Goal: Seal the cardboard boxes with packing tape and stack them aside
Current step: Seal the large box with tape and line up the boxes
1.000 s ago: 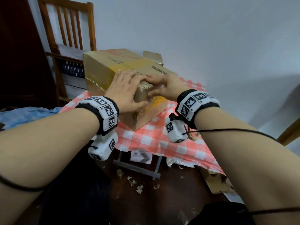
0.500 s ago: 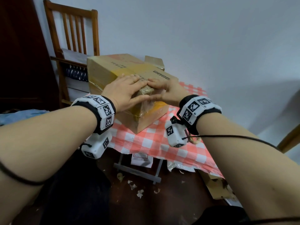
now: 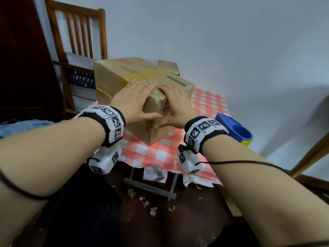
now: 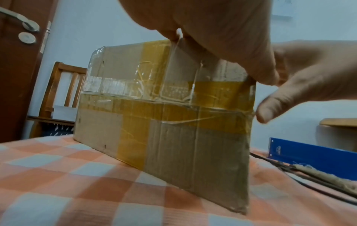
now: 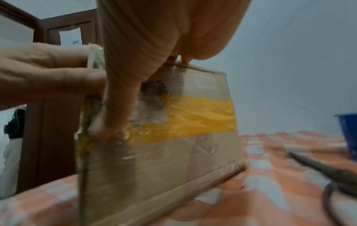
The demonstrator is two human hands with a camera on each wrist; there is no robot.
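A cardboard box [image 3: 124,73] wrapped with yellow and clear tape stands on the checked tablecloth [image 3: 160,155]. Both hands lie over its near top corner. My left hand [image 3: 135,98] lies flat on the top, and its thumb runs along the near left face. My right hand [image 3: 176,102] covers the right side of the corner. In the right wrist view its thumb [image 5: 114,116] presses on the crinkled tape by the vertical edge of the box [image 5: 173,137]. The left wrist view shows the box's [image 4: 154,122] taped left face. A blue tape dispenser [image 3: 235,129] sits at the table's right edge.
A smaller cardboard box [image 3: 169,66] stands behind the big one by the wall. A wooden chair [image 3: 76,41] stands at the back left, and scissors [image 5: 332,174] lie on the cloth right of the box. Paper scraps litter the dark floor [image 3: 147,204] below the table's front edge.
Both hands stay on the box's near corner. The right hand has slid from the top down over the right face. The view has shifted and now takes in the blue dispenser.
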